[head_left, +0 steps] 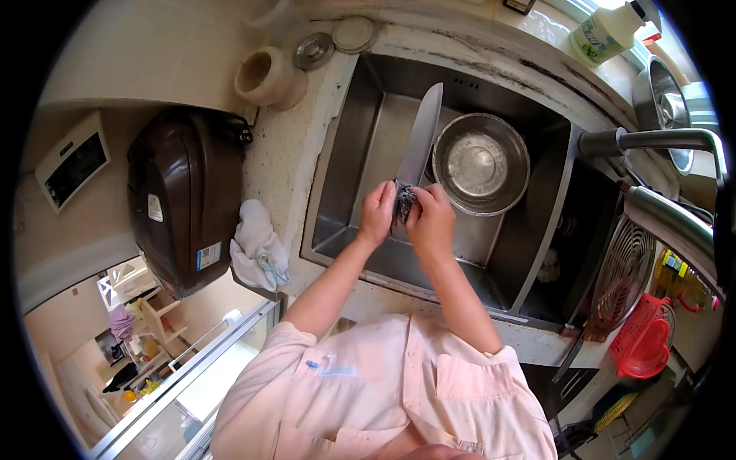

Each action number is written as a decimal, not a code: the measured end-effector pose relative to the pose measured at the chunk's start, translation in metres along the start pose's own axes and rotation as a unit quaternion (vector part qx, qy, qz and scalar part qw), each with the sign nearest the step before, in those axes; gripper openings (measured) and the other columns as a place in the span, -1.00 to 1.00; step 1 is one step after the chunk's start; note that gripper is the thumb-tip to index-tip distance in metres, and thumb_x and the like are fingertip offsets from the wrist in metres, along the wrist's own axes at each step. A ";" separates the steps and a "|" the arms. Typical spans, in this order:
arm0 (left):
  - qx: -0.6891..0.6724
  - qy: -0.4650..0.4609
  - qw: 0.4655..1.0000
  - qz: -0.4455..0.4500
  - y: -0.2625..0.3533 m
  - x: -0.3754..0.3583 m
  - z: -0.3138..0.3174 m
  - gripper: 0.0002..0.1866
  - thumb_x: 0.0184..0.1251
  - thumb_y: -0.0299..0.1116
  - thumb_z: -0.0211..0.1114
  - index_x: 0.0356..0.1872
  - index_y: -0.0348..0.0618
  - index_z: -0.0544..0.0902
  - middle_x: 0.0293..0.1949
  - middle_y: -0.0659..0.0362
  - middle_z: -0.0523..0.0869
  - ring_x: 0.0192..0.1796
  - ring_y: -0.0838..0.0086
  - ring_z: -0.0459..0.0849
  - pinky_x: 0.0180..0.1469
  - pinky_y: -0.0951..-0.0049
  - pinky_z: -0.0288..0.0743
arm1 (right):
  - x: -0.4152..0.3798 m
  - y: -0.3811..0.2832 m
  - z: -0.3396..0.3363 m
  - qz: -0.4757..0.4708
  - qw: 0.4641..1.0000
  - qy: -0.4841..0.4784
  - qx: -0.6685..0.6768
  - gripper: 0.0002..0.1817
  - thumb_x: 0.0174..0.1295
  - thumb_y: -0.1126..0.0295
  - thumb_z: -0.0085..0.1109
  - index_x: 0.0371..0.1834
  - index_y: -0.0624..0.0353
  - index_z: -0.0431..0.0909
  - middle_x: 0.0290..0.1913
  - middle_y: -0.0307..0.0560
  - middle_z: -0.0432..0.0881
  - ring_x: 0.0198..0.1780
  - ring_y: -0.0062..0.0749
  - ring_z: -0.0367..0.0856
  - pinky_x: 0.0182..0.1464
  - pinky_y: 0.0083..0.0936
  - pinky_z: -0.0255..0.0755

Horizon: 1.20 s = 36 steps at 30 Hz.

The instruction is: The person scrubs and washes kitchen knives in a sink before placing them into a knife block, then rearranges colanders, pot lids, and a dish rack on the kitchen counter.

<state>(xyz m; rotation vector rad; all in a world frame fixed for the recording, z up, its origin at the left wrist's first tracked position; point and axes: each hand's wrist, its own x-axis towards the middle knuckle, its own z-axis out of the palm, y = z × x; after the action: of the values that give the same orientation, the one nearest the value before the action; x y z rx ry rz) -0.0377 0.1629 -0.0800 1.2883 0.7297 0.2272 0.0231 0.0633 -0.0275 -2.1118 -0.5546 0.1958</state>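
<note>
Pinching a knife (420,138) and scourer (404,202), both hands' fingers (381,201) hover over a sink (360,153) holding an empty steel bowl (481,162).

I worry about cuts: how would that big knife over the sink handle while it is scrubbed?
The knife looks stiff and probably slippery. Both hands, left hand and right hand, bunch near its handle end around a scourer, so the long blade may lever.

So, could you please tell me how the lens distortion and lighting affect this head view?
Head view: strong fisheye bending with black corners; the sink edges curve. Bright daylight blows out the top right near the bottle. Glare on the knife and steel bowl; both hands are sharp.
</note>
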 end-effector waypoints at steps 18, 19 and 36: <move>0.042 -0.015 0.988 -0.145 0.035 -0.003 -0.002 -0.77 0.45 -0.15 -0.08 -0.15 -0.06 0.43 -0.61 0.34 0.40 -0.67 0.73 0.32 -0.73 0.71 0.16 | 0.048 0.216 0.038 0.102 0.916 -0.148 -0.360 -0.52 0.09 0.24 0.14 0.14 -0.09 0.36 0.30 -0.13 0.19 0.15 0.15 0.27 0.04 -0.03 0.37; 0.049 -0.022 0.988 -0.144 0.033 -0.002 -0.004 -0.78 0.44 -0.17 -0.07 -0.16 -0.06 0.43 -0.62 0.34 0.40 -0.68 0.74 0.32 -0.73 0.72 0.15 | 0.049 0.221 0.033 0.047 0.935 -0.148 -0.318 -0.56 0.08 0.29 0.13 0.09 -0.04 0.41 0.23 -0.02 0.26 0.16 0.05 0.30 0.07 -0.11 0.36; 0.236 -0.116 0.964 -0.041 0.046 -0.032 -0.010 -0.78 0.39 -0.23 0.04 -0.24 -0.18 0.50 -0.66 0.33 0.44 -0.66 0.72 0.36 -0.63 0.63 0.23 | 0.098 0.071 -0.005 -0.024 0.998 0.064 0.017 -0.72 0.01 0.48 0.13 -0.14 0.17 0.56 -0.10 0.13 0.44 -0.10 0.01 0.45 -0.03 -0.25 0.36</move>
<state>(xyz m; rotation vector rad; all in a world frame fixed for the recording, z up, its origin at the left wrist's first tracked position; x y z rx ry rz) -0.0565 0.1669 -0.0264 1.6991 0.6528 -0.1777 0.1338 0.0701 -0.0756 -2.0595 -0.5230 0.0420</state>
